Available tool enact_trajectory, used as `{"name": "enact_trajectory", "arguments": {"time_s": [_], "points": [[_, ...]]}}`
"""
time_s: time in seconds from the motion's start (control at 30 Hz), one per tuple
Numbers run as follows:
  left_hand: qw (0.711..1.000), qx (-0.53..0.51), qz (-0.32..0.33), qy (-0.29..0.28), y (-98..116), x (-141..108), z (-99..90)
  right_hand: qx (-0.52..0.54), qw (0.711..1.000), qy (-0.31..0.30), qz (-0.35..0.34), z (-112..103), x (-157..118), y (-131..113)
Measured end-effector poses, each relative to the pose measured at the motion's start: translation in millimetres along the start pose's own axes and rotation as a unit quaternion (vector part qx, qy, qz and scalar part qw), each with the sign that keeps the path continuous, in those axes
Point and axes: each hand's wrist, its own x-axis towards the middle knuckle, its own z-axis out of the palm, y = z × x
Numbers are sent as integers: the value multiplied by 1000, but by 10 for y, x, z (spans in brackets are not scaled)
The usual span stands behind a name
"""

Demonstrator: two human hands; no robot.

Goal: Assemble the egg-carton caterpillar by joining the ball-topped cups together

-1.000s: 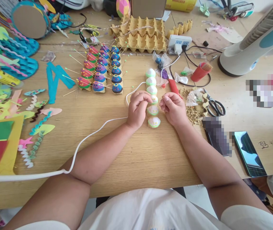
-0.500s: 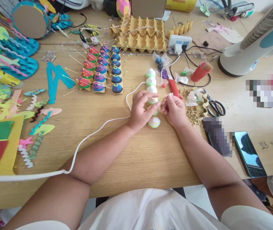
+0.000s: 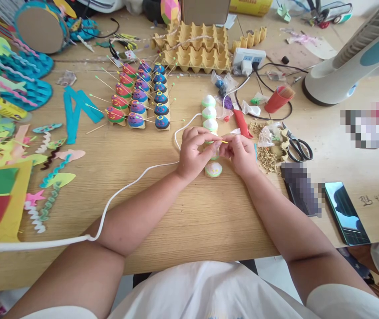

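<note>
Pinched 1 thin yellow strip [image 3: 224, 141] between left hand [image 3: 192, 154] and right hand [image 3: 243, 157], with a narrow fingertip grip on both sides, close by 1 row of green-rimmed white domes [image 3: 213, 169], partly screened by fingers. Called, in judgement, for light, even pressure, to avoid stretching or flattening, and for knuckles kept off the domes.

Noted on the wood-grain table [image 3: 176, 221], near to far: at right, 1 dark-screened phone [image 3: 346, 212], 1 pair of black-handled scissors [image 3: 300, 149], 1 red cup of sticks [image 3: 277, 102]; at left, blue strips [image 3: 72, 118], then 3 files of painted domes [image 3: 138, 107]. Listed farthest: white power strip [image 3: 249, 55], yellowish egg trays [image 3: 197, 56], 1 yellow roll [image 3: 251, 6].
</note>
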Motion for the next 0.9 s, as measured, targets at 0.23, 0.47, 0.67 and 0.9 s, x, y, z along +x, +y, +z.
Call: {"name": "enact_trajectory", "arguments": {"time_s": [0.23, 0.47, 0.67, 0.9], "points": [[999, -2, -35, 2, 7, 13, -3, 27, 999, -24, 12, 32, -19, -66], [1000, -13, -23, -9, 31, 4, -16, 15, 1000, -11, -6, 26, -18, -55], [999, -8, -25, -34, 41, 0, -33, -9, 1000, -2, -2, 25, -13, -50], [1000, -19, 1, -17, 30, -3, -25, -36, 999, -14, -9, 24, -24, -85]]}}
